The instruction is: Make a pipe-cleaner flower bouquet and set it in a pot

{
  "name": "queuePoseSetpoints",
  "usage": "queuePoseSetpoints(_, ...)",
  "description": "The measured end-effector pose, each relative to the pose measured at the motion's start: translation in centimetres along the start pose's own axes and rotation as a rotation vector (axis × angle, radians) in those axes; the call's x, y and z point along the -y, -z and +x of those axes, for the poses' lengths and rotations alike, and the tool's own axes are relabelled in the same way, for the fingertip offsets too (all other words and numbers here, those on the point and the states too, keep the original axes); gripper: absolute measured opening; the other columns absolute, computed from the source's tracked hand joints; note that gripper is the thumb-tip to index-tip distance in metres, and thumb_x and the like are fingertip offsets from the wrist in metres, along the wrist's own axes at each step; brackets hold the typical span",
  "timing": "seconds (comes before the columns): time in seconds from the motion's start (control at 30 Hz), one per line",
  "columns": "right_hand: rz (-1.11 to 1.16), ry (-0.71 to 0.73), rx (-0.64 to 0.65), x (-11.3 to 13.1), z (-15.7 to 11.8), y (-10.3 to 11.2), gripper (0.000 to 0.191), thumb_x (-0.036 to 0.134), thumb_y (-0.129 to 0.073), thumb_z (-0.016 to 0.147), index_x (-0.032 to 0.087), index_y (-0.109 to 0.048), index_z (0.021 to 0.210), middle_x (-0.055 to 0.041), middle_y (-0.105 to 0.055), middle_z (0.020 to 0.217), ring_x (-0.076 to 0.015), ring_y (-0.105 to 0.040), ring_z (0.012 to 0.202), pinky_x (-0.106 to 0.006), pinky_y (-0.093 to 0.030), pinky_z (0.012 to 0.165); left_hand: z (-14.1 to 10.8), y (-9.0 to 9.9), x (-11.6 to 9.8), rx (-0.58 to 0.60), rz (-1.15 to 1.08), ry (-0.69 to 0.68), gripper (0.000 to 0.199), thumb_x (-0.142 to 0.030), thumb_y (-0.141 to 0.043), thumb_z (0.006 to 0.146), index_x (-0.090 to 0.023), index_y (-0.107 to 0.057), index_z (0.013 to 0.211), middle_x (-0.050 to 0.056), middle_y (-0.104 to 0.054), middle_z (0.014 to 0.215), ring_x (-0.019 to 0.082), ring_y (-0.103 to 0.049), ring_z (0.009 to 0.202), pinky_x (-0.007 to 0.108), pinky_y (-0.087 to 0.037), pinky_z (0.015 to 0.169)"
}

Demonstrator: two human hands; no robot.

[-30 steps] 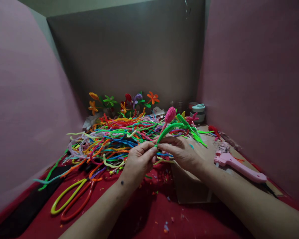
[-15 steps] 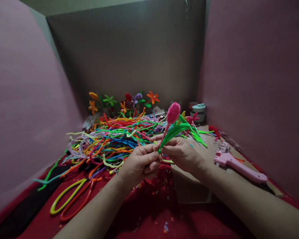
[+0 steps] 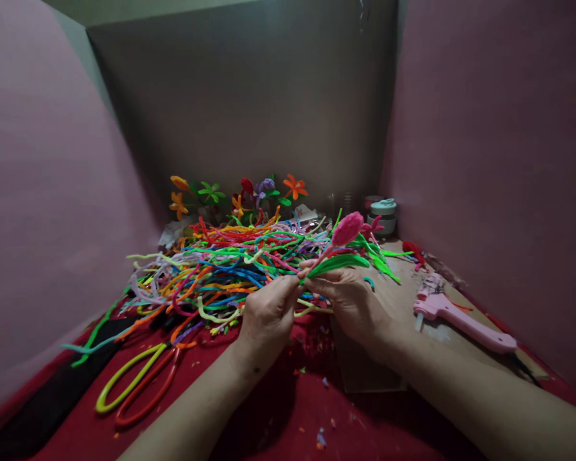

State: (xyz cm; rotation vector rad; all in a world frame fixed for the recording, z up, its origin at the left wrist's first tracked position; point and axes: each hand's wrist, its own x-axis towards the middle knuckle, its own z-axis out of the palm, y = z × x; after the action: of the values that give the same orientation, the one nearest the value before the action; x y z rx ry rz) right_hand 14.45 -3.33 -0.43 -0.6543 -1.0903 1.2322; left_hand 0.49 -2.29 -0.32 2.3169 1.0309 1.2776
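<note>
the left hand (image 3: 269, 314) is closed in a pinch at the lower end of a pink flower (image 3: 347, 229), and the right hand (image 3: 355, 304) pinches the base of its green leaf (image 3: 342, 263) just beside it. the flower is held between them, above the near edge of a tangled pile of fuzzy sticks (image 3: 221, 256), its plump oval bud leaning to the far right. the joint is mostly hidden by fingers; if the pinch slackened, the leaf could probably twist round or slip down the thin stem, and a hard squeeze might flatten the soft pile or kink the wire likely inside. loose ends nearby could snag on it. to the right, a smooth pink plastic glue gun (image 3: 465, 322) lies on flat cardboard (image 3: 372, 371); its nozzle, if hot, might catch a forearm. to the left, glossy yellow and red loops (image 3: 139, 397) rest on the red cloth of the surface (image 3: 278, 422).
</note>
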Motion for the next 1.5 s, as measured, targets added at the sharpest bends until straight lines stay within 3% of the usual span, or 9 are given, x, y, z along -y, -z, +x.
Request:
queuePoseSetpoints(0.17, 0.012, -0.003, 0.004, -0.3, 0.0, 0.1, 0.017, 0.036, -0.069, 0.068, 0.024, -0.073, 0.079, -0.0001, -0.067, 0.065, -0.0155, -0.055, 0.064, -0.03, -0.042, 0.066, 0.4, 0.1, -0.8, 0.018, -0.206, 0.162, 0.017, -0.027, -0.05, 0.081, -0.02, -0.06, 0.07, -0.002, -0.05, 0.058, 0.01, -0.044, 0.052, 0.02, -0.035, 0.052)
queuePoseSetpoints(0.4, 0.002, -0.043, 0.152, 0.6, 0.4, 0.6, 0.02, 0.034, -0.071, 0.066, 0.022, -0.073, 0.081, -0.0016, -0.066, 0.07, -0.0159, -0.056, 0.07, -0.032, -0.043, 0.071, 1.1, 0.9, -1.2, 0.219, -0.786, 0.488, 0.024, -0.031, -0.058, 0.078, -0.016, -0.052, 0.06, -0.006, -0.043, 0.047, 0.004, -0.033, 0.038, 0.018, -0.022, 0.038)
queuePoseSetpoints(0.57, -0.042, 0.012, 0.204, 1.2, 0.5, 1.0, 0.012, 0.03, -0.07, 0.067, 0.023, -0.073, 0.077, -0.0019, -0.063, 0.085, -0.0166, -0.055, 0.082, -0.032, -0.042, 0.076, 1.1, 1.0, -0.7, 0.316, -1.02, 0.536, 0.022, -0.026, -0.06, 0.076, -0.014, -0.051, 0.06, -0.006, -0.041, 0.043, 0.002, -0.029, 0.035, 0.016, -0.021, 0.037)
queuePoseSetpoints(0.77, -0.112, 0.052, 0.232, 1.8, 0.1, 0.6, 0.004, 0.027, -0.07, 0.067, 0.025, -0.073, 0.07, -0.0015, -0.056, 0.093, -0.017, -0.052, 0.087, -0.033, -0.042, 0.079, 1.0, 1.3, 0.2, 0.578, -1.228, 0.575, 0.022, -0.034, -0.063, 0.072, -0.015, -0.054, 0.066, -0.008, -0.036, 0.04, 0.001, -0.019, 0.029, 0.015, -0.018, 0.03)
queuePoseSetpoints(0.9, -0.028, 0.029, 0.092, 1.5, 0.1, 0.4, 0.004, 0.026, -0.071, 0.065, 0.023, -0.072, 0.068, -0.0015, -0.057, 0.093, -0.017, -0.052, 0.087, -0.032, -0.042, 0.077, 1.2, 1.1, -0.5, 0.381, -0.908, 0.491, 0.018, -0.033, -0.056, 0.079, -0.016, -0.056, 0.072, -0.004, -0.049, 0.05, 0.004, -0.036, 0.036, 0.017, -0.032, 0.037)
queuePoseSetpoints(1.0, -0.041, 0.018, -0.015, 1.2, 0.2, 0.3, 0.006, 0.027, -0.072, 0.063, 0.021, -0.071, 0.064, -0.0018, -0.058, 0.083, -0.0161, -0.052, 0.081, -0.031, -0.041, 0.074, 0.9, 0.5, -0.8, 0.16, -0.428, 0.287, 0.013, -0.028, -0.054, 0.08, -0.017, -0.061, 0.084, -0.002, -0.057, 0.06, 0.008, -0.049, 0.05, 0.019, -0.039, 0.049)
queuePoseSetpoints(1.1, -0.027, 0.042, -0.073, 0.8, 0.2, 0.1, 0.009, 0.028, -0.073, 0.06, 0.02, -0.07, 0.064, -0.0012, -0.058, 0.081, -0.0146, -0.051, 0.077, -0.029, -0.04, 0.071, 0.2, -0.2, -0.3, 0.05, -0.121, 0.091, 0.014, -0.024, -0.051, 0.082, -0.018, -0.063, 0.085, -0.002, -0.056, 0.059, 0.009, -0.049, 0.053, 0.018, -0.038, 0.052)
queuePoseSetpoints(1.2, -0.019, 0.097, -0.104, 0.2, 0.1, 0.0, 0.008, 0.026, -0.073, 0.06, 0.02, -0.07, 0.065, -0.0008, -0.058, 0.085, -0.0144, -0.052, 0.079, -0.029, -0.04, 0.072, -0.2, -0.5, 0.3, 0.004, -0.058, 0.04, 0.015, -0.024, -0.049, 0.083, -0.017, -0.063, 0.08, -0.003, -0.054, 0.057, 0.008, -0.048, 0.051, 0.018, -0.037, 0.052)
queuePoseSetpoints(1.5, 0.029, 0.125, -0.18, -0.6, 0.0, -0.1, 0.008, 0.019, -0.073, 0.06, 0.021, -0.068, 0.065, 0.0022, -0.057, 0.078, -0.012, -0.051, 0.076, -0.027, -0.042, 0.072, -0.2, -0.8, -0.7, 0.016, -0.085, 0.142, 0.015, -0.023, -0.049, 0.083, -0.017, -0.061, 0.079, -0.003, -0.053, 0.057, 0.008, -0.047, 0.051, 0.019, -0.036, 0.052)
